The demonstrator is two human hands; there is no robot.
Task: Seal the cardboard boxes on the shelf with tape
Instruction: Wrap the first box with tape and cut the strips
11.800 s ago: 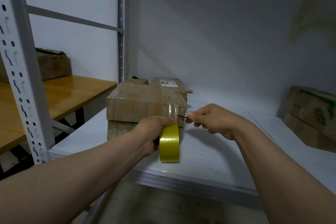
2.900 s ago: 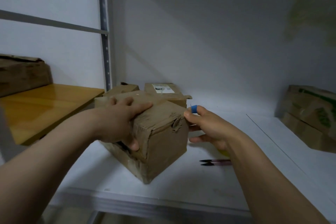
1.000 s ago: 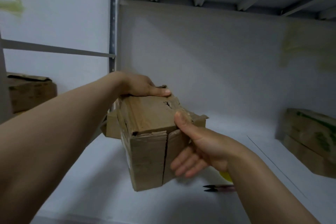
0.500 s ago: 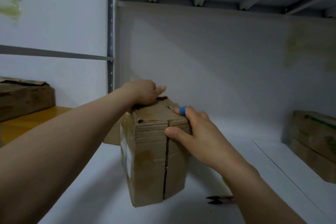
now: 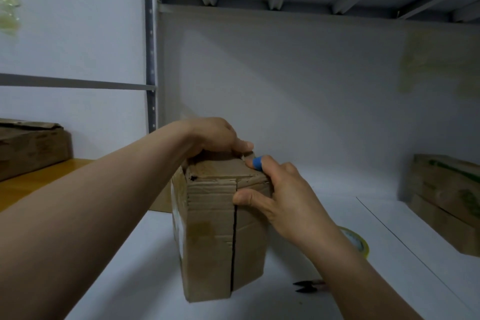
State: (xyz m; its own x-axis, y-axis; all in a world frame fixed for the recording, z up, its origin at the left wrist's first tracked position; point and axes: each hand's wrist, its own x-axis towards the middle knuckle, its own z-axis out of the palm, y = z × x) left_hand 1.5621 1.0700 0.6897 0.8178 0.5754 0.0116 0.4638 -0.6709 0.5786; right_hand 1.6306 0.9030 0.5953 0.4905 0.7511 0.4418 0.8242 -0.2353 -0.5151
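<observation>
Brown cardboard box (image 5: 215,236) stands on end near the middle of the white shelf (image 5: 130,262), its near face split by a dark open seam running top to bottom. The left hand (image 5: 215,138) lies over the far top edge with its fingers bent down onto the cardboard, holding the box in place. The right hand (image 5: 280,192) grips the top right corner. Its thumb (image 5: 244,199) presses the near face just beside the seam, and the other fingers curl over the top; the index finger carries a blue band (image 5: 257,163).

To the right of the box, a roll of yellow tape (image 5: 357,241) lies flat on the shelf, partly hidden by the right wrist. Nearer, black snips (image 5: 302,287) lie on the shelf, their handles covered by the right forearm. A piece of cardboard (image 5: 162,201) shows behind the box at its left, mostly blocked by the left forearm; what it belongs to cannot be told. At the far right sits a stack of boxes (image 5: 446,202) with green print. At the left, another worn box (image 5: 31,148) rests on a wooden surface (image 5: 33,184) beyond the grey upright post (image 5: 150,65).

Counted: one box in hand, one roll of tape, one pair of snips, one box on the wood, and what looks like two in the right stack.
</observation>
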